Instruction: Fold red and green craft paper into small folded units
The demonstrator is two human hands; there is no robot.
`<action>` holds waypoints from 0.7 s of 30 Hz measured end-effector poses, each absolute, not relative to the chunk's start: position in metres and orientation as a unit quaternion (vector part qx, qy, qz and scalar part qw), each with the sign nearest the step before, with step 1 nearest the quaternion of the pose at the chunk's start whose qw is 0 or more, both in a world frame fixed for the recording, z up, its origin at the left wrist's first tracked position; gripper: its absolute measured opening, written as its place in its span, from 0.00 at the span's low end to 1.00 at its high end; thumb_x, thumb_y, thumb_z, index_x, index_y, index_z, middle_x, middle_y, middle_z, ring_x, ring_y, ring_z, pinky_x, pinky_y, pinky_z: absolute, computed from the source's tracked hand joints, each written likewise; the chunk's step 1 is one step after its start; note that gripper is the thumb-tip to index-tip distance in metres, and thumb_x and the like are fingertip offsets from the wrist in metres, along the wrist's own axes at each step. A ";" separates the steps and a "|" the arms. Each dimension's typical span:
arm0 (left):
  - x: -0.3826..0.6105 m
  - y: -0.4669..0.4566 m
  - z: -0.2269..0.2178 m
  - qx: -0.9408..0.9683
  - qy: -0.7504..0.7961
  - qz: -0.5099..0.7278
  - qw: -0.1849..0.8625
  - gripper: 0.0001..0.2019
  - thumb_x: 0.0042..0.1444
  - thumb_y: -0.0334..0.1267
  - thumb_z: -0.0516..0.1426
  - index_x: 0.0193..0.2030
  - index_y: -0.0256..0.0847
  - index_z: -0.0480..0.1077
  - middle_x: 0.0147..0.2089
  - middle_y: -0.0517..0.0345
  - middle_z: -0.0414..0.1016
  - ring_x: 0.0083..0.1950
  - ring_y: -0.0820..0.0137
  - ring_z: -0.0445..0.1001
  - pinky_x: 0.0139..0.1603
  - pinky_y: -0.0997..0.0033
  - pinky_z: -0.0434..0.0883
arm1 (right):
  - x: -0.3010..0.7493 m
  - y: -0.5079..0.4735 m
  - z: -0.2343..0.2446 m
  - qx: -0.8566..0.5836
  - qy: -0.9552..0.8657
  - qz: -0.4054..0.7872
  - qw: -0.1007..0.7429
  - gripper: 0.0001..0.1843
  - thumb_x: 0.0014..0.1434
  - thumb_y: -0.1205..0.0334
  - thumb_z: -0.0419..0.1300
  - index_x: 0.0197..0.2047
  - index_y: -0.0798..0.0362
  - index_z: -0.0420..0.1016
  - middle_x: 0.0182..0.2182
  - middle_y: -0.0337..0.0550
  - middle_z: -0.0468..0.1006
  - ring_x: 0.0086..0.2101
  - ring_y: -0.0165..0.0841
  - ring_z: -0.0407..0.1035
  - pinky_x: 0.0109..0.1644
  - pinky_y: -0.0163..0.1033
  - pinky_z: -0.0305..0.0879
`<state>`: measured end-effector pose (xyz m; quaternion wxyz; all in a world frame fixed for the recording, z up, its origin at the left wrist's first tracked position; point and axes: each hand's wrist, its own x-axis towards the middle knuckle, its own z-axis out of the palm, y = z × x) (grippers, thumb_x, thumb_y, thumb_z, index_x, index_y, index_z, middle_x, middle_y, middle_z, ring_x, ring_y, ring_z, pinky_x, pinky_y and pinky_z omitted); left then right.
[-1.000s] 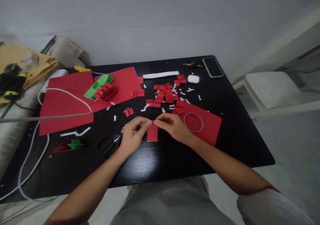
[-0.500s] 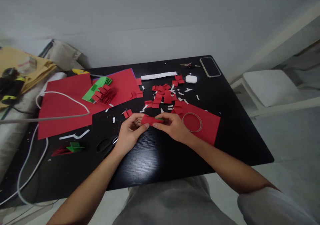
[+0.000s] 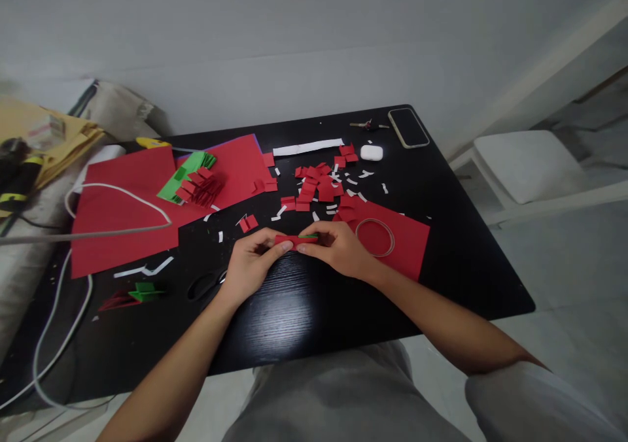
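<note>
Between my two hands is a folded red paper piece (image 3: pixel 295 240) with a bit of green at its right end, held above the black table. My left hand (image 3: pixel 252 259) pinches its left end, thumb in front and fingers behind. At the other end, my right hand (image 3: pixel 333 246) grips it between thumb and fingers, close to the green part. Just beyond my hands lie several small folded red paper pieces (image 3: pixel 314 184) among white paper scraps. Black scissors (image 3: pixel 203 286) rest beside my left wrist, partly hidden by it.
Red sheets (image 3: pixel 127 200) carry green folded strips (image 3: pixel 189 174) on the left. A red-and-green folded piece (image 3: pixel 142 291) sits at front left, near a white cable (image 3: pixel 88 285). A coiled ring (image 3: pixel 375 237) lies on red paper. Farther back are a white case (image 3: pixel 371 152), keys (image 3: pixel 369 125) and a phone (image 3: pixel 409 127).
The red paper piece has been tilted in my fingers, so it now looks narrower and flatter. Both hands keep their grip. The whole view has shifted slightly.
</note>
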<state>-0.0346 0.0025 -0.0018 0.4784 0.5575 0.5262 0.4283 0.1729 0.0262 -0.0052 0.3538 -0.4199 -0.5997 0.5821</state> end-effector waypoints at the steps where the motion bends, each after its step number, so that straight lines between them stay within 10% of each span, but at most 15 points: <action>1: -0.035 0.002 -0.002 0.556 0.528 0.429 0.477 0.14 0.54 0.50 0.70 0.34 0.40 0.82 0.29 0.57 0.82 0.29 0.70 0.76 0.32 0.72 0.73 | 0.173 0.026 -0.005 -0.416 -0.602 0.582 0.355 0.08 0.57 0.58 0.70 0.39 0.51 0.84 0.33 0.39 0.84 0.34 0.34 0.76 0.39 0.39 0.69; 21: -0.033 -0.001 -0.009 0.554 0.543 0.429 0.464 0.11 0.56 0.47 0.69 0.35 0.41 0.83 0.31 0.56 0.84 0.31 0.68 0.79 0.33 0.71 0.74 | 0.175 0.028 -0.003 -0.414 -0.658 0.530 0.339 0.05 0.63 0.59 0.67 0.39 0.50 0.83 0.36 0.40 0.85 0.38 0.36 0.77 0.44 0.40 0.71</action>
